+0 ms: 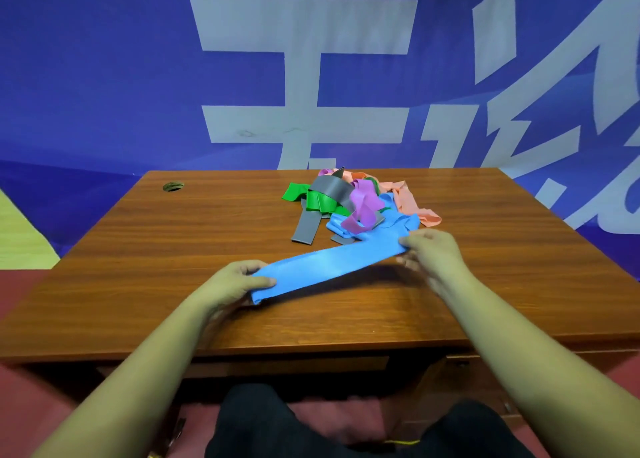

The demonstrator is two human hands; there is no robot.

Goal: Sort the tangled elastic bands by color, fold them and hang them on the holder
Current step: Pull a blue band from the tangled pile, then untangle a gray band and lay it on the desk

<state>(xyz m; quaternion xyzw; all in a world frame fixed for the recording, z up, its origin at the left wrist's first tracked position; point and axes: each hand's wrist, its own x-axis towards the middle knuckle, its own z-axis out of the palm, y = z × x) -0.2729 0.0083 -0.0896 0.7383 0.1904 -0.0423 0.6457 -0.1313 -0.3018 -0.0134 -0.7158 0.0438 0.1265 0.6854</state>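
A: While the wide sky-blue elastic band point(332, 265) is stretched between both hands, where does it sit against the heap of tangled bands point(346, 197)?

B: It runs out from the near edge of that heap toward the person, lifted just off the brown wood-grain desk point(173, 301). Its far end bunches at the heap's near side, under a purple rubber strip point(363, 204). I cannot tell whether it is free of the tangle.

A: And the grips?

B: The left hand point(239, 282), the one farther from the heap, has its thumb on top and fingers curled beneath, clamped on the band's near end. The right hand point(429, 253), just beside the heap, pinches the band between thumb and fingertips where it leaves the pile.

A: How should the pull be done well?

B: I judge this to be the freeing step for the blue one. Keep the right-hand pinch close to the heap and draw slowly toward the person, so the purple strip slides off rather than dragging along. The flat grey band point(332, 187), the bright green band point(318, 199) and the peach-coloured band point(412, 201) lie deeper in the heap, and a jerk could bring them too. Hold the blue band flat and untwisted so it folds cleanly end to end.

A: And the holder?

B: None shows anywhere near the heap, so where the band will hang I cannot say.
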